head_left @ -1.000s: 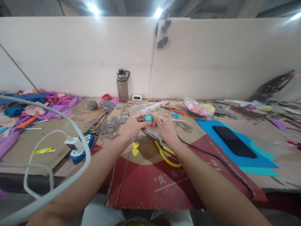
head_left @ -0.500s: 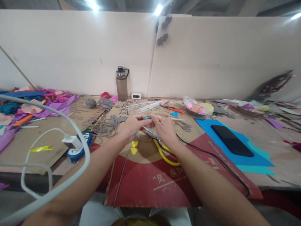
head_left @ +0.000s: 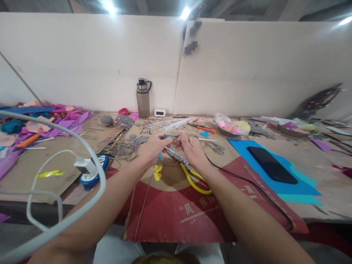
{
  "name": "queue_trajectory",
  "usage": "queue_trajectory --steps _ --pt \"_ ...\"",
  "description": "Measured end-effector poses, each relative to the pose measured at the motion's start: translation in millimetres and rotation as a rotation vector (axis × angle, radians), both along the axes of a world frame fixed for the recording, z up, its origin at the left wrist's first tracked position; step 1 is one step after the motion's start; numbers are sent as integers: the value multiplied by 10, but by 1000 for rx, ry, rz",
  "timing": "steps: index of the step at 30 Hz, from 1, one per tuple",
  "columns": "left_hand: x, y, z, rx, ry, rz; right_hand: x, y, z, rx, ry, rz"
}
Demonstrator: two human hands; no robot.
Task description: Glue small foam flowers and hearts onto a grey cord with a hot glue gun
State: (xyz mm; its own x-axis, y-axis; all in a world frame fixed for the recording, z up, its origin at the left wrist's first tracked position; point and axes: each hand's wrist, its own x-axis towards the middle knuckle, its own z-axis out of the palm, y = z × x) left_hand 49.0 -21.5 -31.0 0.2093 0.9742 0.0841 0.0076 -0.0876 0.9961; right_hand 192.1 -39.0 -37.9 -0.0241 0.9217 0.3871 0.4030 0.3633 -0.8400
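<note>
Both hands (head_left: pixel 154 148) (head_left: pixel 193 148) pinched: left on small teal piece (head_left: pixel 169 136), right's grip unclear; curved yellow handles (head_left: pixel 186 177) on cardboard (head_left: pixel 159 220).

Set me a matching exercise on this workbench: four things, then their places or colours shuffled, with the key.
1. Teal piece
2. Black phone
3. Bottle
4. Metal tool

A. Upright in front of the white panel
B. Silver and yellow
C. In the grip of the left hand
D. Flat on a blue sheet

Pairs: 1-C, 2-D, 3-A, 4-B
</note>
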Motion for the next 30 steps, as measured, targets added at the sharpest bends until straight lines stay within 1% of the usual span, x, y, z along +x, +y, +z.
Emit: queue_trajectory --steps 4,7,10,12,16,18,23,27,30 --pt "-14 14 -17 -2 -12 47 -15 -17 1 73 49 20" --pt "-23 24 -27 9 -54 54 -20 -9 -14 76 69 26" --pt "-34 19 4 5 -114 -31 -3 10 -6 64 102 9" --pt "-45 8 47 -34 -154 -102 21 22 16 48 137 12" --pt "-76 1 107 -113 -212 -142 71 39 58 5 155 22" --pt "-94 14 101 -73 -144 -136 89 44 66 -4 137 19" --pt "-129 47 59 170 145 -98 98 28 75 32 -3 2" --pt "-121 39 58 195 256 -69 67 -24 99 83 -118 -27" --pt "-116 47 37 196 273 -71 41 -49 98 123 -170 -30"
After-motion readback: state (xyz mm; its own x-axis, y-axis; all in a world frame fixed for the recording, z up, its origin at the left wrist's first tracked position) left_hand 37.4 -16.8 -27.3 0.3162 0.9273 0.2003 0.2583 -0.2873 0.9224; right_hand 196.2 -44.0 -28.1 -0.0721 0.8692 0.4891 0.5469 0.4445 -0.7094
